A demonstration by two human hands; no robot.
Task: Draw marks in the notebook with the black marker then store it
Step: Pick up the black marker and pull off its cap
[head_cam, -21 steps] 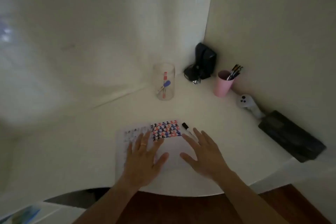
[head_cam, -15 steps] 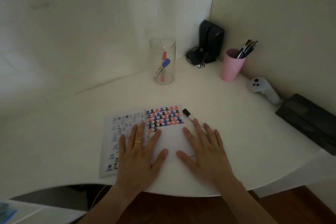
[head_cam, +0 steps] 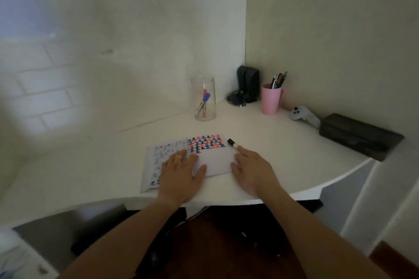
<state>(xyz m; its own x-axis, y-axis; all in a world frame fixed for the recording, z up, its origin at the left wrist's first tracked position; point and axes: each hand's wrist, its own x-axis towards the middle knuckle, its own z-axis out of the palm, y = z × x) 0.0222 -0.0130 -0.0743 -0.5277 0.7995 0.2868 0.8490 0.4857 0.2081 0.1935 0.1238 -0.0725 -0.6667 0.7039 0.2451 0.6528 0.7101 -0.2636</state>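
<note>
Grip released on both: left hand [head_cam: 181, 174] flat on notebook [head_cam: 210, 161], right hand [head_cam: 254, 169] fingertips touching black marker [head_cam: 233, 144]

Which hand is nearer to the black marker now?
Right. The right hand lies beside the black marker, its fingertips touching or almost touching the barrel. The left hand rests flat on the notebook, farther to the left.

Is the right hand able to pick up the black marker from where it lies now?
Probably yes. The right hand lies flat with fingertips at the black marker, which lies beside the notebook with nothing covering it.
</note>
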